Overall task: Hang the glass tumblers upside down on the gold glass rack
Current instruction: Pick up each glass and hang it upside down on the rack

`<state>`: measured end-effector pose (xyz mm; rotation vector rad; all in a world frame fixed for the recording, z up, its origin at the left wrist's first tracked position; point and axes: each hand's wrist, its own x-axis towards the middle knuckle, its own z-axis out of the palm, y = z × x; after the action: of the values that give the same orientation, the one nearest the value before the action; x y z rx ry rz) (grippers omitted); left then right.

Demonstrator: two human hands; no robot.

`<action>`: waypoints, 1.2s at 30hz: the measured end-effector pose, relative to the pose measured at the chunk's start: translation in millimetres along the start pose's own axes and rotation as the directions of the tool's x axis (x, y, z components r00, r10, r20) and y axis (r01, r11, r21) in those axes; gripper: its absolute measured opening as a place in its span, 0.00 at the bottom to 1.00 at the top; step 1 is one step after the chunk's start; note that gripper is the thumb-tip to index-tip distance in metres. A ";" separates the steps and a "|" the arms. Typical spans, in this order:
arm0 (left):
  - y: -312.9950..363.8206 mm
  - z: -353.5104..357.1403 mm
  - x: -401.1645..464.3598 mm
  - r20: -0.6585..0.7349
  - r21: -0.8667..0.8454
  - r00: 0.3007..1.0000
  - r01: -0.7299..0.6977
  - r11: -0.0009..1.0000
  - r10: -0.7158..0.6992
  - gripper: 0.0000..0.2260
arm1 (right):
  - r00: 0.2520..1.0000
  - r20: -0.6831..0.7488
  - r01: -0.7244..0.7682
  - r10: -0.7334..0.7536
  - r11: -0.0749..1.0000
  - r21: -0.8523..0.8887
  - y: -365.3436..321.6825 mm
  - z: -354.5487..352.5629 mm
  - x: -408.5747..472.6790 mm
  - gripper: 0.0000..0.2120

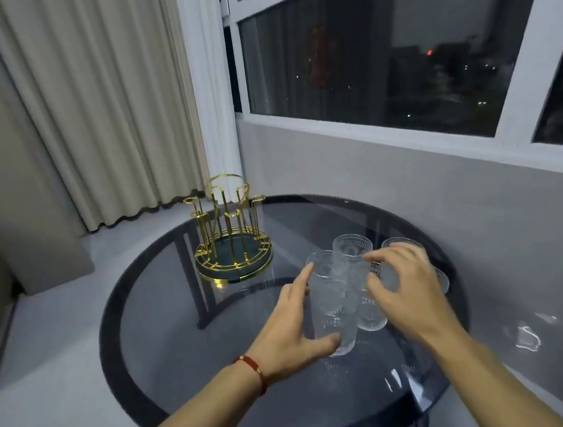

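Several clear ribbed glass tumblers stand upright in a cluster on the round dark glass table. My left hand curls around the nearest tumbler, thumb near its base and fingers up its left side. My right hand hovers over the cluster with fingers spread, touching or almost touching a tumbler beneath it; I cannot tell which. Another tumbler stands behind, one more peeks past my right fingers. The gold glass rack, with bare pegs and a dark round base, stands at the table's far left.
A grey wall with a window sill runs close behind and to the right of the table. Beige curtains hang at the back left. A red cord bracelet is on my left wrist. The table's rim lies close to my body.
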<state>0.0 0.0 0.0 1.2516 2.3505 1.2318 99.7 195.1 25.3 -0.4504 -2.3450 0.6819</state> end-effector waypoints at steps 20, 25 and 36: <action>1.0 -62.5 33.0 -0.666 -0.286 0.741 -0.147 0.947 -0.087 0.26 | 0.975 0.221 -0.102 0.019 0.924 0.369 -68.4 23.2 67.3 0.08; -12.5 -80.4 49.3 -0.610 -0.642 0.721 -0.208 0.737 -0.328 0.27 | 0.741 0.656 -0.576 0.143 0.638 0.511 -107.4 55.2 96.5 0.23; -113.4 -78.3 55.7 -0.593 0.129 0.783 0.323 0.938 -0.188 0.21 | 0.977 0.033 -0.202 0.208 0.879 0.431 -119.2 42.4 218.7 0.21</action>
<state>-142.0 -35.8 -25.6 0.6035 3.0354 1.4273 -105.3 187.9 173.0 -0.5000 -2.0612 1.2633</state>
